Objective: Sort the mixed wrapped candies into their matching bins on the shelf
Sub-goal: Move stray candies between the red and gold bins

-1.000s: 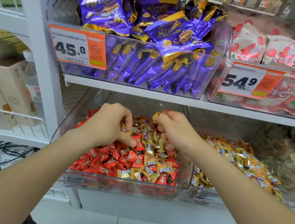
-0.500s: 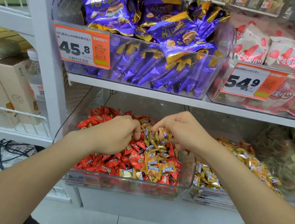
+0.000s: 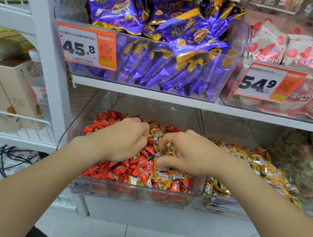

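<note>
A clear bin (image 3: 132, 193) on the lower shelf holds red wrapped candies (image 3: 141, 167) mixed with gold wrapped candies (image 3: 164, 176). Both hands reach into it. My left hand (image 3: 123, 140) is curled into a fist over the red candies; what it holds is hidden. My right hand (image 3: 186, 153) digs its fingers into the gold candies, pinching some of them. To the right stands a second clear bin (image 3: 218, 202) filled with gold candies (image 3: 254, 164).
On the upper shelf stand a bin of purple packs (image 3: 160, 46) with a 45.8 price tag (image 3: 85, 47) and a bin of pink-white packs (image 3: 297, 57) tagged 54.9. Greenish candies (image 3: 308, 162) lie far right. Boxes (image 3: 7, 88) and cables (image 3: 9, 155) sit left.
Both hands have sunk lower into the mixed bin. My right hand moved from above the pile down onto the gold candies; my left hand closed into a tighter fist.
</note>
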The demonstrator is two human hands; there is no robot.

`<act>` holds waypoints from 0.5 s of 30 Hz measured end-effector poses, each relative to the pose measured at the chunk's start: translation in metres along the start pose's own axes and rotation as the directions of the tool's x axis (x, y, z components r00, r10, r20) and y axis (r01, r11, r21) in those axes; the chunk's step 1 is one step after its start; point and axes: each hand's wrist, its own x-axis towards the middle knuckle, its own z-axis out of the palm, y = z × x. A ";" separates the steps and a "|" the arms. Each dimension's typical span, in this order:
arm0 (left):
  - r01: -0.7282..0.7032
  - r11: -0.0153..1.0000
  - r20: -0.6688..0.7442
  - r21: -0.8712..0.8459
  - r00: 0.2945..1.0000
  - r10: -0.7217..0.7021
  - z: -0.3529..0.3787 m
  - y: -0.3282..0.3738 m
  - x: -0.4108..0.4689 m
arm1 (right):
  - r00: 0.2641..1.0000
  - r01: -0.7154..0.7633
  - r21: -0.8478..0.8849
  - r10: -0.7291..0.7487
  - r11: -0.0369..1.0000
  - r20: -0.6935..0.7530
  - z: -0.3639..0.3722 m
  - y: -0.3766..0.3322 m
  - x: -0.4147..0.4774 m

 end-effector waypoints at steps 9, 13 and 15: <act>0.056 0.994 0.273 -0.090 0.962 -0.030 -0.009 0.011 -0.011 | 0.999 0.033 -0.299 -0.019 0.954 0.049 0.018 -0.006 0.005; 0.074 0.989 0.314 0.125 0.943 -0.110 0.004 0.007 -0.015 | 0.998 0.070 -0.327 -0.069 0.942 0.015 0.029 -0.011 0.011; 0.065 0.974 0.290 0.218 0.948 -0.128 0.007 0.011 -0.015 | 0.998 0.065 -0.334 -0.061 0.940 0.021 0.032 -0.009 0.016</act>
